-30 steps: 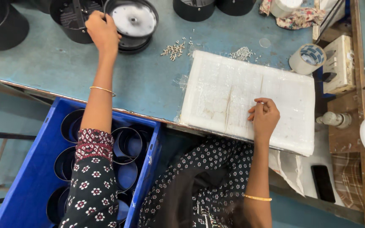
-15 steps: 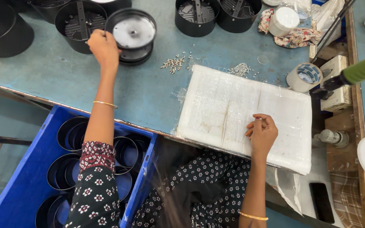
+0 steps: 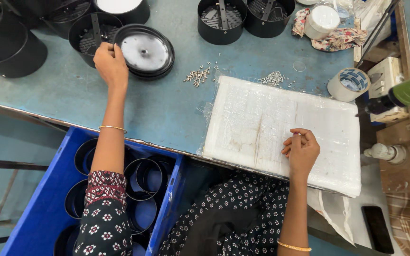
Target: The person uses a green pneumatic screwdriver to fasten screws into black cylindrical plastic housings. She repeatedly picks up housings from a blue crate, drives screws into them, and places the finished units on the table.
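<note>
Blue worktop [image 3: 167, 109] — your left hand [image 3: 110, 64] fingers pinch the stiff, light disc [image 3: 144, 51] rim; right hand [image 3: 302, 149] curled, seemingly empty, on pad [image 3: 262, 123].

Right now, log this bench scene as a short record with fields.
left hand: left hand reaches forward, fingers on the rim of the round black lid stack
right hand: right hand rests loosely curled on the white wrapped pad
bench: blue worktable
loose parts: two small piles of screws
containers: black round housings along the far edge
below bench: blue crate holding black rings
right side: tape roll, green-handled tool
</note>
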Tool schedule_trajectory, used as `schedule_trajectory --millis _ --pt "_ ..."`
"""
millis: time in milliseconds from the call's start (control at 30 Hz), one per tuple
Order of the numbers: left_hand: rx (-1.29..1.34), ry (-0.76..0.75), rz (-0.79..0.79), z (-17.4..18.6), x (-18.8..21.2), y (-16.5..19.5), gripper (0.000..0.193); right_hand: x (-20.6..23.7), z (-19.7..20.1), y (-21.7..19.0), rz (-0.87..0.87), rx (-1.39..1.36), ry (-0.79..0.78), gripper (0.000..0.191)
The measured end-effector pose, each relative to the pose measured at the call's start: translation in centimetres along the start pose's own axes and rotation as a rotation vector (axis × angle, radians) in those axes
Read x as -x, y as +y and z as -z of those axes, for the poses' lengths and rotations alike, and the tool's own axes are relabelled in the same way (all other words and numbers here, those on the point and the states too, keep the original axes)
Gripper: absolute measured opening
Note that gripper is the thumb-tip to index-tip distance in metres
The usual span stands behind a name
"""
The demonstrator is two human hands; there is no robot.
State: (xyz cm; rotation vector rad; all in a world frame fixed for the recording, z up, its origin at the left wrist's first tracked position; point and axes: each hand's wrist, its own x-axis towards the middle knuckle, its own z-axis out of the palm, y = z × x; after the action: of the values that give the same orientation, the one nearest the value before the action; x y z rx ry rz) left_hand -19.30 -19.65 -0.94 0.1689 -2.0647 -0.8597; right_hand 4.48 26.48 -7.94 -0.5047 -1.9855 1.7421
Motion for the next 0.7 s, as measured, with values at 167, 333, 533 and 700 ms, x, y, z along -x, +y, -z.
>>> schedule_trajectory --millis 167,333,533,700 --pt "-0.277 -0.036 0.036 -0.3 0.7 0.4 0.022 0.2 0.0 -0.2 -0.008 0.012 0.001 0.016" --pt "0.077 -0.448 0.659 -0.1 2.2 1.1 0.067 0.1 0.3 -0.4 0.004 -0.016 -0.006 0.016" --pt "0.664 -0.428 0.735 -2.2 3.3 -0.1 0.060 -0.3 0.5 -0.6 -0.013 -0.004 0.000 0.016" --pt "0.813 -0.368 0.811 -5.3 3.4 1.0 0.058 -0.5 0.7 -0.5 -0.014 -0.009 0.000 0.016"
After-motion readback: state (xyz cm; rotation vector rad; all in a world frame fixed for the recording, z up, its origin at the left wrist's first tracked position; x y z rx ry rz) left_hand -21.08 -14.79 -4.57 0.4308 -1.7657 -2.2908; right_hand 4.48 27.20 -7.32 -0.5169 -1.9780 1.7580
